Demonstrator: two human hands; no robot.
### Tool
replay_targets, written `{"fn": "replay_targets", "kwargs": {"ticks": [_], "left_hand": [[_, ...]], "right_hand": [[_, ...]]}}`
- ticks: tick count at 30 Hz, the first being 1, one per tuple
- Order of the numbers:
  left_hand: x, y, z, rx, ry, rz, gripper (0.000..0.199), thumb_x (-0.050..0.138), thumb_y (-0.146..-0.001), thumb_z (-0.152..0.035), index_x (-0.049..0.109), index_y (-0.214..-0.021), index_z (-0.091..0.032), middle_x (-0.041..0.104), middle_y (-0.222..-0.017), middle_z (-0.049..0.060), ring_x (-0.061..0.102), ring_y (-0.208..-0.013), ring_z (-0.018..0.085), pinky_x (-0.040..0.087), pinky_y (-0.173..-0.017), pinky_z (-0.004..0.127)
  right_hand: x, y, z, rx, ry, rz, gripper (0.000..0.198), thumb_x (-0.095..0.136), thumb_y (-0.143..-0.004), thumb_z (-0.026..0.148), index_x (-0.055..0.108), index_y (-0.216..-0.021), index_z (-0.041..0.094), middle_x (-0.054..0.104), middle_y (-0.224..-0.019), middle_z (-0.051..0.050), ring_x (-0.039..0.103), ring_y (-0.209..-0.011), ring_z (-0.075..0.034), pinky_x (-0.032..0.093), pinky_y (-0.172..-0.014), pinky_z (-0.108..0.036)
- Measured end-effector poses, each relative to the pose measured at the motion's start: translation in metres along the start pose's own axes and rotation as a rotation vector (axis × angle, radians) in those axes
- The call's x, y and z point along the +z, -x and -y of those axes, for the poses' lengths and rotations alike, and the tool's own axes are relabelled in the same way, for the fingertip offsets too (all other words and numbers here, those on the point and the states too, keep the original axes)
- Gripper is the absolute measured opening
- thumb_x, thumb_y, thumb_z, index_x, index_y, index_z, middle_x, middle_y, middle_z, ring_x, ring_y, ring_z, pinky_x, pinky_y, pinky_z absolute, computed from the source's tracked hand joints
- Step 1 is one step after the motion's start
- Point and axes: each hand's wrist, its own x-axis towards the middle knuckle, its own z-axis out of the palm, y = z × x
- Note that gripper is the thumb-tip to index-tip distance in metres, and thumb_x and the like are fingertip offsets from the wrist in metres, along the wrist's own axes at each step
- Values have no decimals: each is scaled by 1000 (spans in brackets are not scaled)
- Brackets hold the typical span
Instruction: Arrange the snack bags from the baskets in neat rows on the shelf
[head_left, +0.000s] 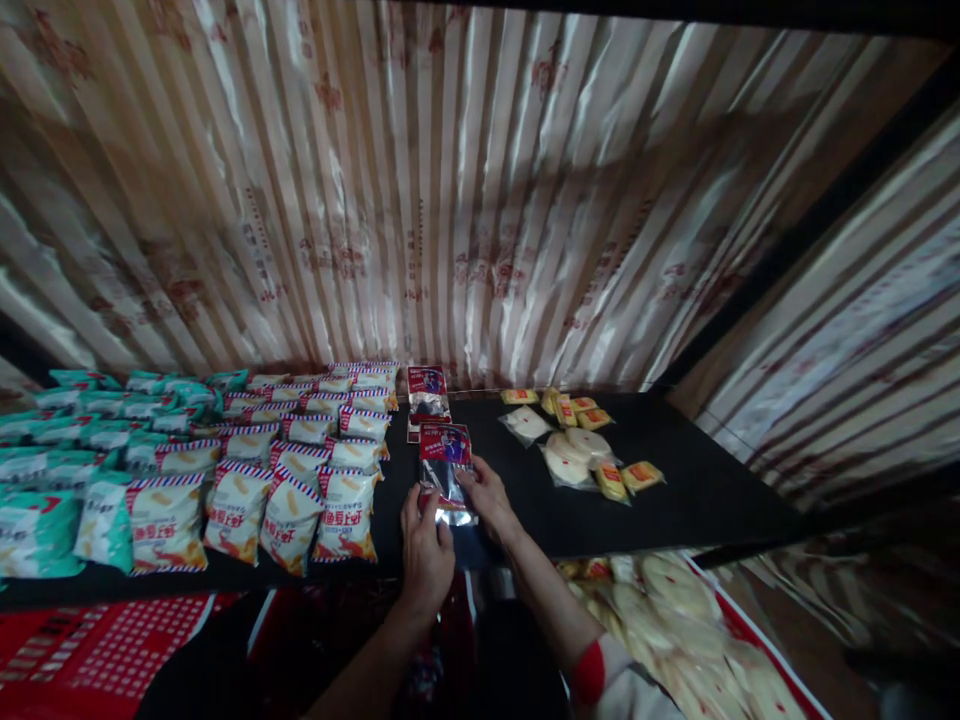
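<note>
A red and dark, shiny flat packet [446, 447] lies at the middle of the black shelf, between my two hands. My left hand [427, 550] is at its lower left corner, fingers bent against the edge. On the packet's right edge, my right hand [491, 502] grips with thumb and fingers. Just behind it sit similar red packets [427, 393], partly overlapped by the front one. Rows of white snack bags [346, 515] with striped edges stand to the left of my hands.
Teal bags [105, 520] fill the shelf's far left. Round pale flatbreads in clear wrap [574, 458] and small yellow packs [643, 476] lie on the black shelf [705, 480] at right. Below are a red basket [112, 650] and a box of wrapped flatbreads [675, 620]. Wrinkled sheeting hangs behind.
</note>
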Motion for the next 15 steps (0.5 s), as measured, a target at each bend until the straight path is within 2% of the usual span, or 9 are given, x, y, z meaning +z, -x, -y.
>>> {"fn": "replay_targets", "kwargs": {"ticks": [4,7,11,15], "left_hand": [[14,-22,10,5,-6,-61,46,40,-76,-5,59,-117,-15,50,-130,12,37,-130,25,34,-108,44],[20,-31,17,13,-11,-79,46,39,-77,-4,58,-117,-13,51,-129,13,36,-130,26,34,-108,45],[25,-35,23,-1,-20,-67,47,38,-76,-3,58,-117,-10,51,-129,15,35,-131,25,34,-108,44],[28,-33,26,-5,-9,-59,46,38,-77,-4,58,-117,-11,51,-129,14,34,-132,26,34,-108,45]], "right_hand": [[8,-29,-6,-24,147,-4,44,60,-69,39,58,-107,18,68,-77,-2,62,-64,-17,48,-58,-26],[10,-44,-9,-57,342,-4,40,54,-74,37,59,-110,18,69,-85,-4,64,-74,-18,49,-66,-27],[12,-48,-5,-54,660,-37,36,50,-79,33,60,-111,19,69,-96,-6,65,-86,-20,48,-75,-28],[18,-44,4,-44,888,-70,44,50,-81,30,54,-123,16,68,-103,-10,64,-94,-22,46,-78,-28]]}}
